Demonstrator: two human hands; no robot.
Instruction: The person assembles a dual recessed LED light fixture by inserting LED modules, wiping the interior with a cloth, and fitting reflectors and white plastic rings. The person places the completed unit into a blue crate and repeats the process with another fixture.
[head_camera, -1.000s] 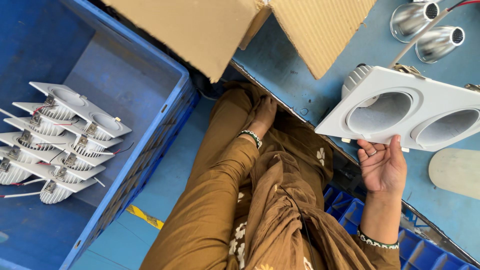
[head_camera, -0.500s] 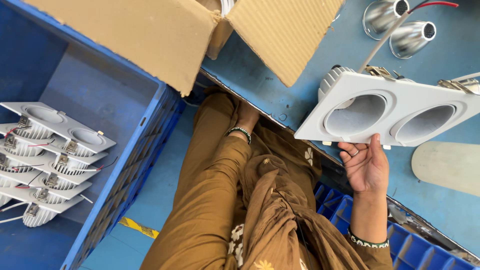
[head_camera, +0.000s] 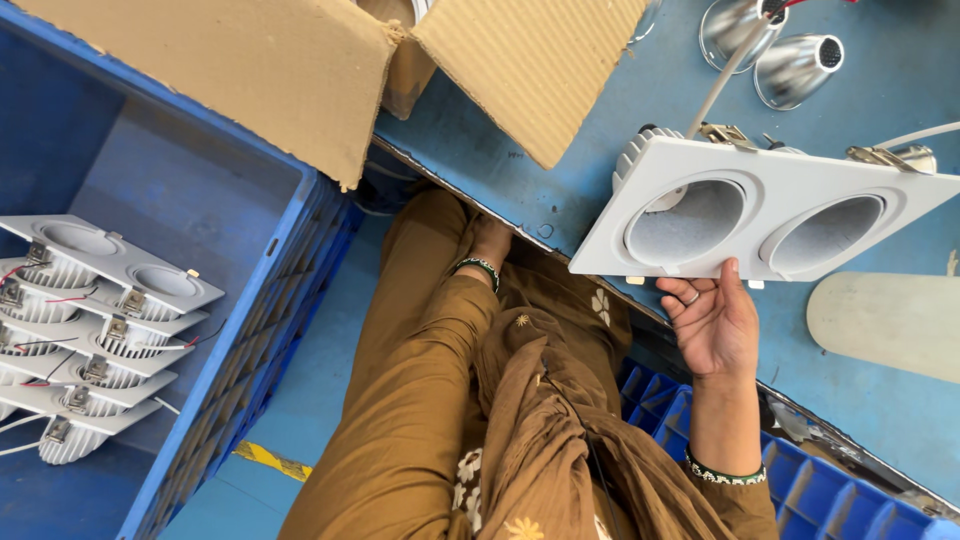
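Observation:
My right hand (head_camera: 715, 322) holds a white rectangular twin downlight frame (head_camera: 760, 212) by its near edge, thumb on top, above the blue tabletop (head_camera: 560, 170). The frame has two round openings, with metal spring clips and a ribbed heat sink on its far side. My left hand (head_camera: 490, 240) reaches down beside my brown-clothed lap (head_camera: 430, 400) to the table's edge. Its fingers are hidden there, and a dark beaded band circles the wrist.
A blue plastic crate (head_camera: 250, 340) on the left holds a stack of several matching white twin fixtures (head_camera: 95, 320) with wires. An open cardboard box (head_camera: 300, 70) sits above. Two silver reflector cups (head_camera: 770, 50) and a pale oval piece (head_camera: 890, 325) lie on the table. Another blue crate (head_camera: 820, 490) sits at lower right.
My right hand keeps the same hold on the white frame. The view has slid sideways, so the crate and the box sit further left. My left hand stays at the table edge.

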